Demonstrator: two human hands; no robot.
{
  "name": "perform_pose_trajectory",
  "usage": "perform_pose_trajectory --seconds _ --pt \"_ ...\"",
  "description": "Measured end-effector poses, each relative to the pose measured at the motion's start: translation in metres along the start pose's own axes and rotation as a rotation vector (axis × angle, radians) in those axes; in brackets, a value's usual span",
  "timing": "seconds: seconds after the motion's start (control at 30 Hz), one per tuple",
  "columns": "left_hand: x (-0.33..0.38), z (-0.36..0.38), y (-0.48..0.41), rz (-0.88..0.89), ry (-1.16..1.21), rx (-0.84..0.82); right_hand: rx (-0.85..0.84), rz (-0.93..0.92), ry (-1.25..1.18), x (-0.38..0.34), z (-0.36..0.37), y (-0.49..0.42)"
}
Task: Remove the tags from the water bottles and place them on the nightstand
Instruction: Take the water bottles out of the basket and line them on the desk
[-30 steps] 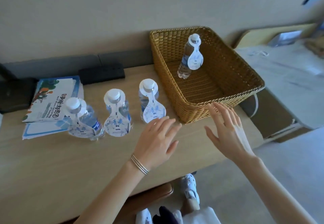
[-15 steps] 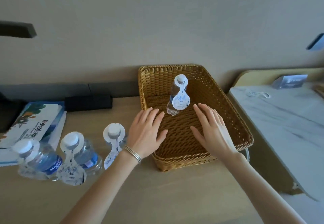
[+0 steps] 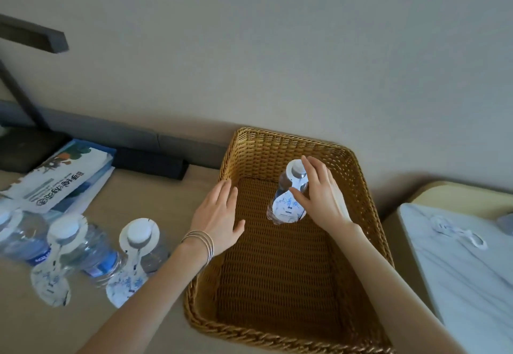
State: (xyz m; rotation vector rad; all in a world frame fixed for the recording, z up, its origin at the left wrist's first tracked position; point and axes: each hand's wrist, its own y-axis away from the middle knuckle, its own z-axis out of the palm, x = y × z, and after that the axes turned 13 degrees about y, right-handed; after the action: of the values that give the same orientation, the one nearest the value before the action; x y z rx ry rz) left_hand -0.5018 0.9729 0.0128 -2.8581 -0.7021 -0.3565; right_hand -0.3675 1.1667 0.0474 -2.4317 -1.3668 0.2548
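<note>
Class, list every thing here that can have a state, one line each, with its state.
Clear plastic water bottle in the basket: upright, capped, white paper tag still on.
Woven wicker basket: holds that one bottle.
Right hand: grips the bottle.
Left hand: open, over the basket's rim.
Two nearer clear bottles on the desk: upright, capped, tagged.

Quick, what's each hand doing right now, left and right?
Left hand: open, fingers straight, holding nothing, over the left edge of the basket.
Right hand: closed around the tagged bottle standing in the basket.
</note>
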Motion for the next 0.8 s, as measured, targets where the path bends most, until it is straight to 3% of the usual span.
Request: perform_pose_trajectory --seconds 0.2,0.4,0.8 --pt "-0.001 0.003 0.000 -0.008 0.059 0.029 -0.060 -0.006 -0.146 0.001 0.030 -0.022" --pt "-0.001 0.004 -0.001 0.050 -0.013 0.057 -0.013 0.054 -0.293 -0.003 0.048 -0.025" --pt "-0.004 0.008 -0.002 0.082 -0.029 0.124 0.031 0.025 -0.337 -0.006 0.048 -0.017"
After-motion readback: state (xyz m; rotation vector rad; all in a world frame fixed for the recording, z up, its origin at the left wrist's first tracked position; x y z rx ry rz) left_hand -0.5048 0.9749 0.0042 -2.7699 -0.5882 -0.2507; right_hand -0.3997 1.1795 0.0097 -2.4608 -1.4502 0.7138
